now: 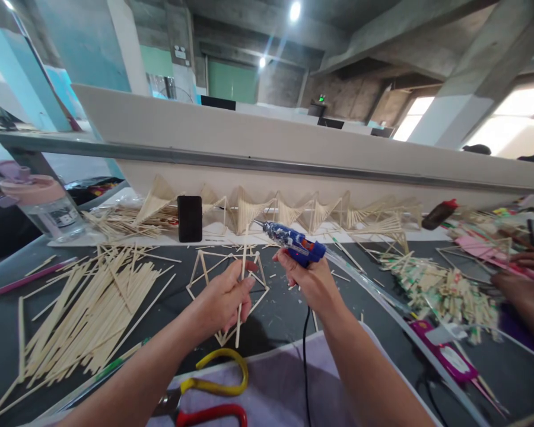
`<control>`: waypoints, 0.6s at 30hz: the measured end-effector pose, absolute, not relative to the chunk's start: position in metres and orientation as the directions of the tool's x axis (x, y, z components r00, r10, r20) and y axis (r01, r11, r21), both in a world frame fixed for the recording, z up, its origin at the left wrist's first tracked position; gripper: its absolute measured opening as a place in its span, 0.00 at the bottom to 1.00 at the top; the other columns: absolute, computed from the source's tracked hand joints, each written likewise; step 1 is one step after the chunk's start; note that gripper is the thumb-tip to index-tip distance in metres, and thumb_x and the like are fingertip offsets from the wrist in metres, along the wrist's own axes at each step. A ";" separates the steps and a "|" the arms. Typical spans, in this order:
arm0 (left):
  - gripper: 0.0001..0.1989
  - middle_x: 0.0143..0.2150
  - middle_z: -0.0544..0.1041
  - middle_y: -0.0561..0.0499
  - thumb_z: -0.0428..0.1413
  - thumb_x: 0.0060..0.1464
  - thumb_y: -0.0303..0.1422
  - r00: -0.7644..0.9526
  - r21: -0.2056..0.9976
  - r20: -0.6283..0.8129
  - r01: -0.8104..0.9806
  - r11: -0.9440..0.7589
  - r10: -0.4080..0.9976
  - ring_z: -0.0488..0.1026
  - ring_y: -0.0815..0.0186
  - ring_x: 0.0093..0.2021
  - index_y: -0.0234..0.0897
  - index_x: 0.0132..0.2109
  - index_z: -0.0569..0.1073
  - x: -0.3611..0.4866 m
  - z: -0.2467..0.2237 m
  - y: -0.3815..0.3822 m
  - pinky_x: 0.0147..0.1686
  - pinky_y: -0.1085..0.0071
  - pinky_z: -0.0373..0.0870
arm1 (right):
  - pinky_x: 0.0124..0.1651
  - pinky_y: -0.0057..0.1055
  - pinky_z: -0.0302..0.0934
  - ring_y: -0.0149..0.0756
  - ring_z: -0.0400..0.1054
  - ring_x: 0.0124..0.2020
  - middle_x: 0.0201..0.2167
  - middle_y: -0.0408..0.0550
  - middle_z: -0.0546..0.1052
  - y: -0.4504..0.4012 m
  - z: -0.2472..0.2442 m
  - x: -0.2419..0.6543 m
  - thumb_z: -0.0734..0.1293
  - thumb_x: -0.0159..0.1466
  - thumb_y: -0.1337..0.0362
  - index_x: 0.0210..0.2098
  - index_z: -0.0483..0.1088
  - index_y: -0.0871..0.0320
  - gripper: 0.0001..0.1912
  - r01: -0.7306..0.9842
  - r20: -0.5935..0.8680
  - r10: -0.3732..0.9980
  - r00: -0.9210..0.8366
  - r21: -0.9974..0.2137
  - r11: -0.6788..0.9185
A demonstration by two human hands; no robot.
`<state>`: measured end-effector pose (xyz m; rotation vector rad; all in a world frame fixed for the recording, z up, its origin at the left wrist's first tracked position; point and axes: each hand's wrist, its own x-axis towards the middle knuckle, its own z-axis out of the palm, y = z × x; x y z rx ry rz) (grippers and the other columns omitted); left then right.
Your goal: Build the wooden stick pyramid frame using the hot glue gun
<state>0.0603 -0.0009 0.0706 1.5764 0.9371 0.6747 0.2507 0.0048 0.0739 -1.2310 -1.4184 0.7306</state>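
A: What is each hand doing?
B: The left hand (231, 293) is closing its fingers around a thin wooden stick (245, 261) near mid-length. The right hand (309, 279) is gripping a blue glue gun (293, 242), its fingers wrapping the handle.

A: How are both items pointing?
B: The stick's long axis is running away from the person, nearly upright in the view, its far end leaning slightly right. The nozzle is pointing left, sitting near that far end; contact is not clear.

A: Is any writing showing?
B: A bottle (48, 204) at far left is carrying a label with dark lettering, too blurred to read.

A: What is surrounding the hands?
B: A stick frame (193, 271) is lying on the worktop (280, 314), the left hand partly covering it. A black cord (305, 367) is trailing from the gun towards the person. Scissors (216, 388) are lying nearest the body, loose sticks (102, 308) are spreading left, and a black phone (190, 219) is standing beyond. Another person's hand (518, 287) is resting at far right.
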 end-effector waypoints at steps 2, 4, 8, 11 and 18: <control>0.17 0.15 0.65 0.60 0.40 0.58 0.44 0.482 0.972 -0.069 0.229 -0.050 0.874 0.50 0.78 0.08 0.39 0.50 0.58 0.060 0.072 0.000 0.08 0.84 0.45 | 0.19 0.25 0.55 0.25 0.57 0.15 0.21 0.42 0.71 0.006 0.073 0.251 0.67 0.54 0.50 0.32 0.71 0.59 0.18 0.223 0.299 0.950 0.095 -0.936 0.272; 0.18 0.15 0.65 0.60 0.41 0.58 0.44 0.465 0.973 -0.078 0.226 -0.034 0.882 0.50 0.78 0.08 0.39 0.50 0.58 0.059 0.074 0.000 0.08 0.85 0.45 | 0.19 0.25 0.54 0.25 0.56 0.15 0.17 0.40 0.67 0.007 0.073 0.251 0.67 0.54 0.50 0.32 0.70 0.60 0.18 0.202 0.276 0.956 0.099 -0.946 0.252; 0.18 0.14 0.64 0.60 0.41 0.58 0.44 0.481 0.980 -0.077 0.196 -0.021 0.873 0.50 0.78 0.08 0.39 0.49 0.59 0.058 0.078 -0.001 0.09 0.85 0.44 | 0.19 0.25 0.52 0.26 0.56 0.14 0.13 0.38 0.63 0.006 0.075 0.249 0.67 0.54 0.49 0.31 0.70 0.60 0.18 0.222 0.257 0.961 0.098 -0.947 0.231; 0.18 0.14 0.64 0.61 0.41 0.58 0.45 0.483 0.981 -0.083 0.193 -0.014 0.872 0.50 0.78 0.08 0.39 0.49 0.59 0.058 0.078 -0.001 0.09 0.85 0.45 | 0.18 0.25 0.53 0.25 0.56 0.14 0.16 0.39 0.65 0.005 0.077 0.248 0.67 0.54 0.49 0.31 0.69 0.60 0.19 0.225 0.274 0.957 0.101 -0.943 0.246; 0.17 0.14 0.63 0.61 0.40 0.58 0.44 0.487 0.980 -0.097 0.199 -0.002 0.868 0.49 0.78 0.08 0.39 0.50 0.59 0.059 0.078 0.000 0.09 0.84 0.44 | 0.18 0.26 0.53 0.27 0.56 0.14 0.12 0.38 0.63 0.008 0.070 0.250 0.67 0.54 0.48 0.29 0.68 0.59 0.18 0.299 0.275 0.956 0.101 -0.925 0.235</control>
